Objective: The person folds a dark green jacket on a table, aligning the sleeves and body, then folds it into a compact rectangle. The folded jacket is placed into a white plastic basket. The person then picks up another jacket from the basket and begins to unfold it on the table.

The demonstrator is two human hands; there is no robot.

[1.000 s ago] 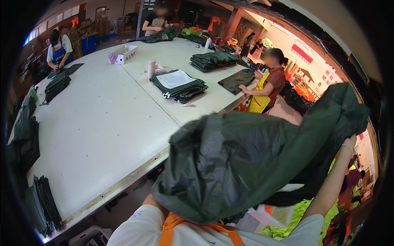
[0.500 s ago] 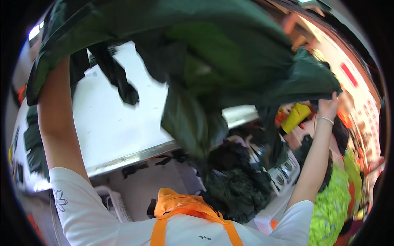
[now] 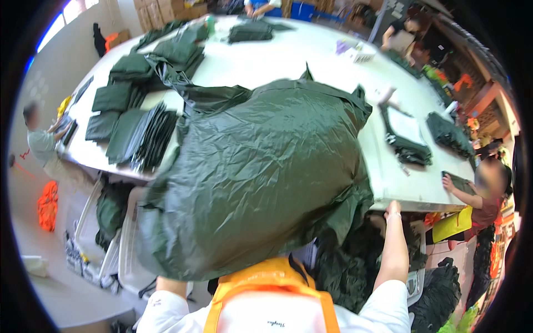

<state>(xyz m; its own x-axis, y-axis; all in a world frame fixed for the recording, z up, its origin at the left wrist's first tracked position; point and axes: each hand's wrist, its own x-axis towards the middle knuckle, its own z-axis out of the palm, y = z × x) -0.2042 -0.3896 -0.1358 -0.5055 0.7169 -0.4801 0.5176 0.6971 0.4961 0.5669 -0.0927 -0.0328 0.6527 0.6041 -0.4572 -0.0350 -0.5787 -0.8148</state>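
A large dark green garment [image 3: 266,166] of thin, shiny, crinkled fabric spreads in front of me, puffed up over the table's near edge and hanging down toward my body. A long sleeve-like part [image 3: 219,100] trails left onto the table. Its left lower edge covers my left hand; only a short piece of that forearm shows beneath it. My right hand [image 3: 393,210] is by the table's front edge, just right of the garment, with its fingers curled in. Whatever those fingers hold, if anything, is hidden.
The white table [image 3: 244,61] carries folded dark green stacks [image 3: 141,136] at left and more bundles [image 3: 408,136] at right. White plastic crates [image 3: 130,244] and dark crumpled fabric [image 3: 347,261] lie below. Co-workers stand around the table, one at right [image 3: 488,194].
The garment has come down from overhead to spread over the table's near edge. My left arm has dropped beneath it. My right hand has lowered and moved left to the table edge.
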